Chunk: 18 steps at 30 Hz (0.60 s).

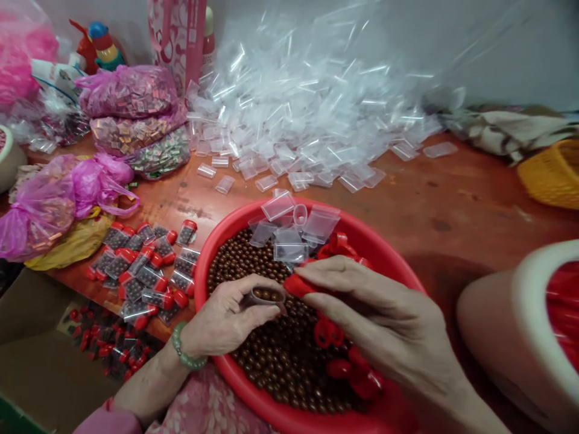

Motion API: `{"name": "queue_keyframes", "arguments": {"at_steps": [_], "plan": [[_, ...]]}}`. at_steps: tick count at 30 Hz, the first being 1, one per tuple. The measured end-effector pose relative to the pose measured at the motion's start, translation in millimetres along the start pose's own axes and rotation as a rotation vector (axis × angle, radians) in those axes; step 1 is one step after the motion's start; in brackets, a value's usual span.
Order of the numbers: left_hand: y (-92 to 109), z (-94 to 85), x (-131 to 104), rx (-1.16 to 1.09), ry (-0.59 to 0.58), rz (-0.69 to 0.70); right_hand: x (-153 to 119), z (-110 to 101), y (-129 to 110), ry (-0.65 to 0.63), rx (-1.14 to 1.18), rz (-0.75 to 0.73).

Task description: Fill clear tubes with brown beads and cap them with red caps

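My left hand [226, 316], with a green bead bracelet at the wrist, grips a clear plastic tube [260, 299] whose open end faces up. Brown balls show inside the tube. Close to its right, my right hand [375, 313] pinches a red cap [299, 286] by its edges; whether cap and tube touch is hard to tell. Both hands are over a red basin [235, 217] of shiny brown balls [289, 377]. Empty clear tubes [289, 244] lie on the balls at the far side, and loose red caps [357, 367] lie at the right, partly behind my right hand.
Several filled, red-capped tubes [145, 265] lie left of the basin, more in a cardboard box [31, 355] below. A large heap of empty tubes [307, 114] covers the back. Pink bags [131, 93] stand at left, a pale bucket [493, 313] and yellow basket [549, 178] at right.
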<state>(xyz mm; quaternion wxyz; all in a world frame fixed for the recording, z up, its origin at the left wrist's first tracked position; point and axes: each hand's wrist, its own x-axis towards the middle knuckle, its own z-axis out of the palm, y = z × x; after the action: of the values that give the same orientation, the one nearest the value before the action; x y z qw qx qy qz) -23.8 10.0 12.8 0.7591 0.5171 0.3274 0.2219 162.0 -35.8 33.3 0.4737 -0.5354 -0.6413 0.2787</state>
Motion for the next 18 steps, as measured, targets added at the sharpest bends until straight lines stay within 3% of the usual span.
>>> {"name": "queue_keyframes", "arguments": {"at_steps": [6, 12, 18], "plan": [[-1.9, -2.1, 0.9, -0.035, -0.05, 0.052, 7.4, 21.0, -6.0, -0.051, -0.061, -0.171], [-4.1, -5.9, 0.4, 0.076, -0.094, 0.059, 6.8, 24.5, 0.2, -0.062, -0.069, -0.177], [-8.4, -8.7, 1.4, 0.073, -0.106, 0.043, -3.1, 26.5, 6.2, -0.098, -0.291, -0.363]]}}
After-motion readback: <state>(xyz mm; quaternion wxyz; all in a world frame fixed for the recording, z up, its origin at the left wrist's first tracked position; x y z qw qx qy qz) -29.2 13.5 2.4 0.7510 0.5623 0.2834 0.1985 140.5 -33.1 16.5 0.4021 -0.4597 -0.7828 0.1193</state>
